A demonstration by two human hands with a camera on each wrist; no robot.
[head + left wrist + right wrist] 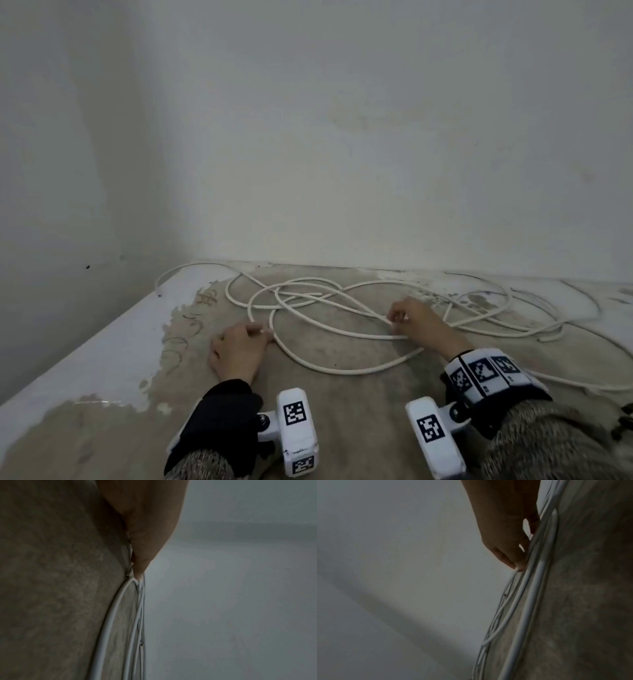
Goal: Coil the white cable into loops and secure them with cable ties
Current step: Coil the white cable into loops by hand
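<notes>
the white cable (346, 330) is spread in loose, overlapping loops on the worn tabletop (359, 404) by the wall — one strand is pinched by the left hand (238, 353), and crossing strands are pinched by the right hand (416, 323).

No legible txt or labels anywhere
</notes>
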